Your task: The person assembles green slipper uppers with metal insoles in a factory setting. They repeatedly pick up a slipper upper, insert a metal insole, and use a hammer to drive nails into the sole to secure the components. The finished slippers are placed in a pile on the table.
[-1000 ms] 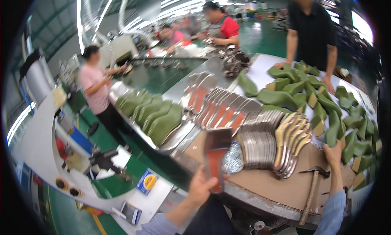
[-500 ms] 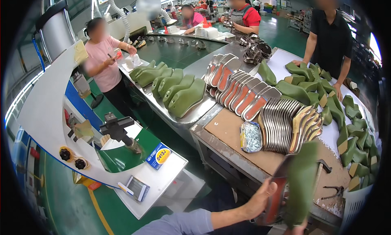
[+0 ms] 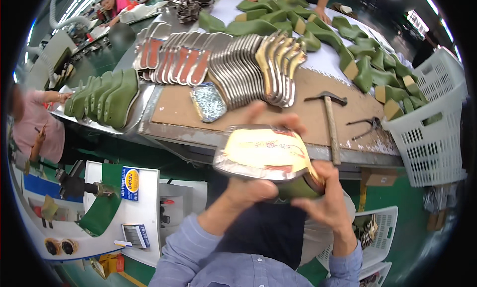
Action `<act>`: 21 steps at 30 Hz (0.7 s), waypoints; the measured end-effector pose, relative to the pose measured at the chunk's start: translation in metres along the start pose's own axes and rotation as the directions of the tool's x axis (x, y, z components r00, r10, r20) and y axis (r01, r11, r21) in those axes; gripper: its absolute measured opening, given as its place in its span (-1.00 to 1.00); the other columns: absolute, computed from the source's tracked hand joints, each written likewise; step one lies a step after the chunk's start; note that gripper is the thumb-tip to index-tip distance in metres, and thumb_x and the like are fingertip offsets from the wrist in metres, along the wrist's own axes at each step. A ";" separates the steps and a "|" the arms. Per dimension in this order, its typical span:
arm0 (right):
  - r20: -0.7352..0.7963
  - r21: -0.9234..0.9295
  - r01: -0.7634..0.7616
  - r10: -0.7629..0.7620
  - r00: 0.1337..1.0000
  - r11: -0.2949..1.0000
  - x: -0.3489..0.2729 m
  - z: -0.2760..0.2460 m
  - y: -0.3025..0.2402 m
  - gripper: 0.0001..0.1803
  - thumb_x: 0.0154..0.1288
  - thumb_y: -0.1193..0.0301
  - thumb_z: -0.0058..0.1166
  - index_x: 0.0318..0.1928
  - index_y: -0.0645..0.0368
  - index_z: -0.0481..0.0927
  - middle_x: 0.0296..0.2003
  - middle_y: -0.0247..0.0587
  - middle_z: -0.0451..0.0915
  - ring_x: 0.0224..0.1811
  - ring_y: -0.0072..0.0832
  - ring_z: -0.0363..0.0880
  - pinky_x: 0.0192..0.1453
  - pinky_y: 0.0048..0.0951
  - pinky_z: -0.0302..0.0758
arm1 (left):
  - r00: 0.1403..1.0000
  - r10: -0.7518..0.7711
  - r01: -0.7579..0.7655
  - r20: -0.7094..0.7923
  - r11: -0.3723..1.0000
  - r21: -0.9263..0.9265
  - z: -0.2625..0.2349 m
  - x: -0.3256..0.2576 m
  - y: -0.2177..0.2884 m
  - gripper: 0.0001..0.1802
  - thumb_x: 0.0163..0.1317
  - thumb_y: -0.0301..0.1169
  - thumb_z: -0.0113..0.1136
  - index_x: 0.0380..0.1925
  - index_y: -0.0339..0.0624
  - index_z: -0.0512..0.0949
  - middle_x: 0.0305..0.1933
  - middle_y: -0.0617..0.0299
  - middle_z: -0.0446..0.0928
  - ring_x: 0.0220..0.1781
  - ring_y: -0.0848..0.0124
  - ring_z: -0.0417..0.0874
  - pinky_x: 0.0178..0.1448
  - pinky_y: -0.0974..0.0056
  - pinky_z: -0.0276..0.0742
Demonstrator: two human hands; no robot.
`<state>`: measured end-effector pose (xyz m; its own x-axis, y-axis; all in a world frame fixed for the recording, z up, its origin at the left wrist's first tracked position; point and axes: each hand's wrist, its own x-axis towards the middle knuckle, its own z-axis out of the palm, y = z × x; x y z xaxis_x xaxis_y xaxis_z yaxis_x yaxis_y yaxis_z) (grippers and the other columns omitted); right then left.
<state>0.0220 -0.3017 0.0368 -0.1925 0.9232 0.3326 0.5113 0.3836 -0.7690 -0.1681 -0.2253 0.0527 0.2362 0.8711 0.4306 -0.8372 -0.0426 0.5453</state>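
In front of my body I hold a green shoe last with a pale yellow insole lying against its underside, which faces up. The insole has a silvery edge and reddish patches. My left hand wraps round one end, its thumb below and blurred fingertips over the far edge. At the other end my right hand grips with thumb and fingers. Most of the last is hidden under the insole. Beyond my hands, on the bench, lie a wooden-handled hammer and pincers.
Rows of insoles stand on the workbench beside a clear bag of nails. Green lasts line the left; more lasts are heaped far right, near a white basket. Other people stand around the bench.
My view has swung right and down. The last and insole have turned from upright to underside up, now in front of my body with both hands clearly round them.
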 end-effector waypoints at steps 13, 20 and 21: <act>0.109 -0.371 0.145 -0.112 0.988 0.917 0.020 0.033 0.021 -0.17 -0.10 0.44 0.55 0.21 0.21 0.37 0.08 0.06 0.44 0.05 0.05 0.49 0.07 -0.07 0.54 | 0.854 0.247 0.244 -0.458 0.587 0.772 -0.107 -0.055 0.034 -0.35 0.26 -0.52 0.20 0.38 -0.25 0.34 0.19 0.02 0.56 0.22 0.26 0.59 0.30 0.12 0.52; 0.055 -0.420 0.102 -0.087 0.995 0.902 0.017 0.036 0.015 -0.13 -0.15 0.46 0.57 0.21 0.20 0.36 0.08 0.04 0.43 0.05 0.05 0.49 0.07 -0.07 0.54 | 0.972 -0.013 0.209 -0.235 -0.413 0.887 -0.165 0.090 0.061 -0.70 0.14 -0.32 0.43 -0.12 -0.13 0.76 -0.09 -0.03 0.73 0.03 0.09 0.72 0.10 0.10 0.59; 0.055 -0.416 0.108 -0.094 0.994 0.903 0.015 0.035 0.014 -0.13 -0.15 0.47 0.57 0.21 0.20 0.36 0.08 0.04 0.43 0.04 0.04 0.49 0.07 -0.07 0.54 | 0.924 -0.086 0.307 -0.372 -0.413 0.858 -0.157 0.101 0.064 -0.75 0.13 -0.30 0.44 -0.20 -0.13 0.78 -0.15 -0.04 0.74 -0.03 0.07 0.74 0.06 0.10 0.60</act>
<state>-0.0030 -0.2818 0.0121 -0.2851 0.8829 0.3731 0.7890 0.4372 -0.4317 -0.2753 -0.0630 0.0182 0.1068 0.9908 0.0831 0.8411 -0.1346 0.5239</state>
